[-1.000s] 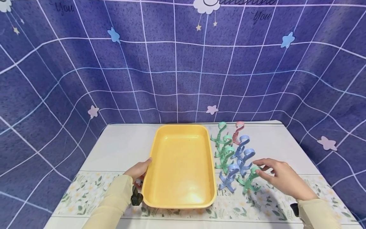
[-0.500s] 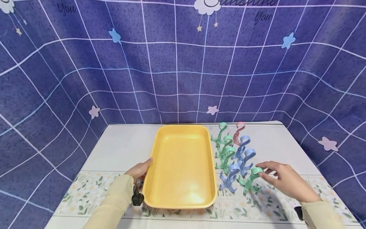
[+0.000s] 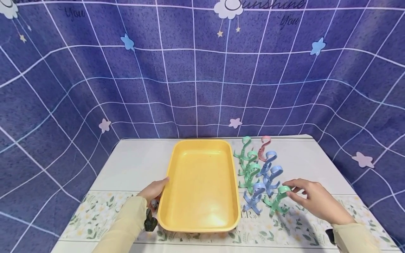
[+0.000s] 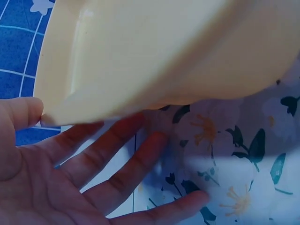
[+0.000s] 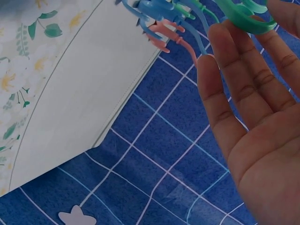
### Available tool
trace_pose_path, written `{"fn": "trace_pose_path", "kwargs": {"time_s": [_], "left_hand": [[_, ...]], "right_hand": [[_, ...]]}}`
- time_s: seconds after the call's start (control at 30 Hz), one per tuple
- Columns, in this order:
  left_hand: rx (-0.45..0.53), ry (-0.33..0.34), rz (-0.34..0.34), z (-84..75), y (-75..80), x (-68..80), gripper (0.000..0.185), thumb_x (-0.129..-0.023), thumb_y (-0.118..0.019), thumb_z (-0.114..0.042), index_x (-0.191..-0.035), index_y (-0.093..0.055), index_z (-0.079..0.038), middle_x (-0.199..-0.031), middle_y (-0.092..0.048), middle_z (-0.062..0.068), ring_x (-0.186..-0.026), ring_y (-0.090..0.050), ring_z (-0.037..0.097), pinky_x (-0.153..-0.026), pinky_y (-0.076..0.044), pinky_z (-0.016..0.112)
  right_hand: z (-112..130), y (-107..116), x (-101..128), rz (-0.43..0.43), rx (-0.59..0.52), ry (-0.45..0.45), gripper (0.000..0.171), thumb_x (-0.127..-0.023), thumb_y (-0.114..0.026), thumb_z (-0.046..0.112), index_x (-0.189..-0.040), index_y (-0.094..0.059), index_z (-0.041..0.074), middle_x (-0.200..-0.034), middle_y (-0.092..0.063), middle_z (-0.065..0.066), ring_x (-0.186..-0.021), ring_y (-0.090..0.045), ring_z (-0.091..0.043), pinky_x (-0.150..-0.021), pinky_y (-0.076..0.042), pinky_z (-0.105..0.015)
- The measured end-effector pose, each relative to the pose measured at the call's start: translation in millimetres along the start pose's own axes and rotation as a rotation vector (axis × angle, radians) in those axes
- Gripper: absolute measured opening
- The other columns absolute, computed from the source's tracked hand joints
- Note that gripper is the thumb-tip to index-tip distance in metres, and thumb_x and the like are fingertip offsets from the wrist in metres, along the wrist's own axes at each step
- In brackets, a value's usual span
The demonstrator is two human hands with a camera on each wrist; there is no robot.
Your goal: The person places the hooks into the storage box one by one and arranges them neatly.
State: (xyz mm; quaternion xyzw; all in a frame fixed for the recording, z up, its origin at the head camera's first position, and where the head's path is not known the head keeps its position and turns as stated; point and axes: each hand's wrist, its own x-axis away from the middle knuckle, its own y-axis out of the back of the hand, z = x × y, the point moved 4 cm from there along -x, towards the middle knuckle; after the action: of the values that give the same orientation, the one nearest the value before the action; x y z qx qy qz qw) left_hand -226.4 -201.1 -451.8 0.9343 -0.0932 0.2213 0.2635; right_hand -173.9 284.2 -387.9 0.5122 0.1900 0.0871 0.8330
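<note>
My left hand [image 3: 153, 189] pinches the left rim of a yellow plastic tray [image 3: 235, 189]. In the left wrist view the thumb lies on the rim and the fingers [image 4: 112, 183] spread beneath it. To the tray's right, my right hand [image 3: 316, 200] holds the curled top of a green plastic claw hook [image 3: 276, 203] between thumb and fingertips. That hook stands on its prongs at the near right of a cluster. In the right wrist view the green loop [image 5: 253, 23] sits at the fingertips, the thumb partly cut off.
Beside the tray stand more claw hooks: blue ones [image 3: 253, 200], green ones [image 3: 248, 181] and a pink one [image 3: 262, 151] at the back. A white table with a floral band [image 3: 101, 211] lies underneath. Blue gridded cloth [image 3: 202, 70] surrounds it.
My right hand has shifted slightly right and down at the green claw hook, whose loop shows more now. The left hand stays on the tray rim.
</note>
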Motion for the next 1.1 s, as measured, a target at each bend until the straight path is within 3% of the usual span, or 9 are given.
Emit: {"fn": "trace_pose_path", "kwargs": {"time_s": [0.37,0.73,1.1], "left_hand": [[0.045,-0.016,-0.001,2.6,0.7,3.3,0.061,-0.110,-0.036,-0.046,-0.142,-0.049,0.005,-0.091,-0.069,0.014,-0.079,-0.069,0.027,-0.067,-0.057,0.056],[0.049,-0.018,0.018,5.8,1.0,-1.1,0.061,-0.111,-0.035,-0.046,-0.141,-0.049,0.005,-0.090,-0.070,0.014,-0.079,-0.069,0.028,-0.065,-0.057,0.056],[0.039,-0.023,-0.010,4.6,-1.5,0.0,0.059,-0.111,-0.036,-0.045,-0.137,-0.053,0.005,-0.083,-0.071,0.014,-0.070,-0.068,0.027,-0.058,-0.058,0.049]], "right_hand": [[-2.2,-1.1,0.1,0.012,-0.009,-0.046,0.025,-0.095,-0.074,0.022,-0.119,-0.073,0.013,-0.114,-0.072,-0.001,-0.089,-0.068,-0.014,-0.071,-0.055,-0.039],[0.2,-6.0,2.0,0.022,-0.018,-0.095,0.027,-0.097,-0.073,0.026,-0.121,-0.073,0.015,-0.111,-0.072,0.002,-0.090,-0.069,-0.016,-0.070,-0.054,-0.037],[-0.6,-3.8,1.9,0.008,-0.004,-0.085,0.027,-0.096,-0.074,0.025,-0.120,-0.073,0.014,-0.109,-0.073,0.002,-0.088,-0.069,-0.015,-0.069,-0.054,-0.035]]}}
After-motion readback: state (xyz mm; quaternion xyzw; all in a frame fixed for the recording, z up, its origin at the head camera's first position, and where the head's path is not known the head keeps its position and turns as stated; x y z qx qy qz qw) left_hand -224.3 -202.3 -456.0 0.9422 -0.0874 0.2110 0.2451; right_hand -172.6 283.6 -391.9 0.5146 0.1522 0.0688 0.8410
